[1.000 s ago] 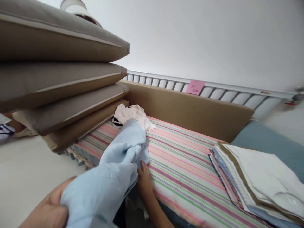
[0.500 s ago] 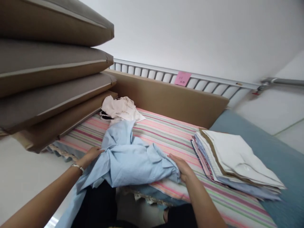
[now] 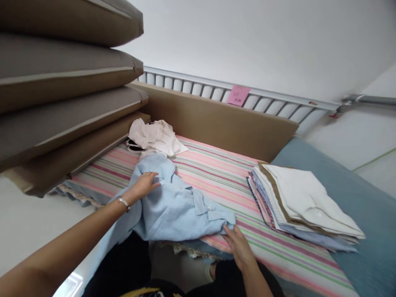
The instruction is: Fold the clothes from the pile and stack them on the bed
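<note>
A rumpled light-blue shirt lies on the striped cloth in front of me, its collar or placket with small buttons showing toward the right. Part of it hangs over the front edge at the left. My left hand is over the shirt's left part, fingers stretched out and thumb apart. At the shirt's lower right corner, my right hand has its fingertips closed on the edge of the fabric.
To the right lies a stack of folded clothes, white on top. A crumpled pale garment sits behind the shirt. Thick brown cushions are piled at the left. A brown board and a railing with a pink note stand at the back.
My left hand has let go of the shirt's left edge and moved up and right over it. My right hand has moved down along its right end, where buttons now show.
</note>
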`<state>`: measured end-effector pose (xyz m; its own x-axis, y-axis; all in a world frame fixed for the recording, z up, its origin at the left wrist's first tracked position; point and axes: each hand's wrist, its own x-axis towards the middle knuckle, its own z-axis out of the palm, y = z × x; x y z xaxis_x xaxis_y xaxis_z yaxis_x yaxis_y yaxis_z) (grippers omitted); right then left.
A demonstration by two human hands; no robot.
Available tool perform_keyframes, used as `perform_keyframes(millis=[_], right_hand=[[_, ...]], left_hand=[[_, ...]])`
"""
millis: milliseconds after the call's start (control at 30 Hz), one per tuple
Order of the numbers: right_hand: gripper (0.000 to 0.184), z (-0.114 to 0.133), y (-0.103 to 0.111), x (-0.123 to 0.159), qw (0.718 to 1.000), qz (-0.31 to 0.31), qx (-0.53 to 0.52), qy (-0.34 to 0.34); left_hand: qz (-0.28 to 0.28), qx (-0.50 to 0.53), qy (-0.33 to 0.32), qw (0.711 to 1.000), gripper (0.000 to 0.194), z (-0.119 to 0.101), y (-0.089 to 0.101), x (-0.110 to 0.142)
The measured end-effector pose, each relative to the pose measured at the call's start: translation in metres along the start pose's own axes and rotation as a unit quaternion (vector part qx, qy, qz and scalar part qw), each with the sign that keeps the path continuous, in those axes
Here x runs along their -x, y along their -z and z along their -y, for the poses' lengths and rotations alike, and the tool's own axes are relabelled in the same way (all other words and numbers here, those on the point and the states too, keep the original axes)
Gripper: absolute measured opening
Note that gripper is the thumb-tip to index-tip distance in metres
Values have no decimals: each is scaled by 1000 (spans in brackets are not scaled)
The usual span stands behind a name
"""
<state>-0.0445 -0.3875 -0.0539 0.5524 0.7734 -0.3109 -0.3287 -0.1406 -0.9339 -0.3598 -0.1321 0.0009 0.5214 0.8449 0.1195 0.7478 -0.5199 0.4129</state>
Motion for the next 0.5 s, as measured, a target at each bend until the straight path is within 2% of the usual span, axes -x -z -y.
perform_keyframes(millis=[67,133,200,267,333,400,433,500], right_hand=[[47,-3,-1,2,1000,-25,8,1],[44,1,-4,3,999,-49,9,19],[41,10,-10,3,997,-50,3,55],[37,23,-17,3,995,-40,-17,94],[32,38,-26,3,990,-36,-49,130],[30,55,-37,2,984,-37,-72,157],[31,64,-44,2,982,-41,-74,166],[33,86,-56,0,979,-51,-48,190]], left_hand=[[56,7,6,998,48,-6,-3,-17],[99,16,4,995,36,-11,-2,-32],[127,25,-7,992,26,-14,4,-42],[152,48,-10,987,26,-15,17,-45],[195,115,4,974,29,-14,38,-43],[240,217,30,946,33,-14,65,-35],[250,266,43,930,34,-14,81,-31],[228,332,55,914,36,-16,115,-20]])
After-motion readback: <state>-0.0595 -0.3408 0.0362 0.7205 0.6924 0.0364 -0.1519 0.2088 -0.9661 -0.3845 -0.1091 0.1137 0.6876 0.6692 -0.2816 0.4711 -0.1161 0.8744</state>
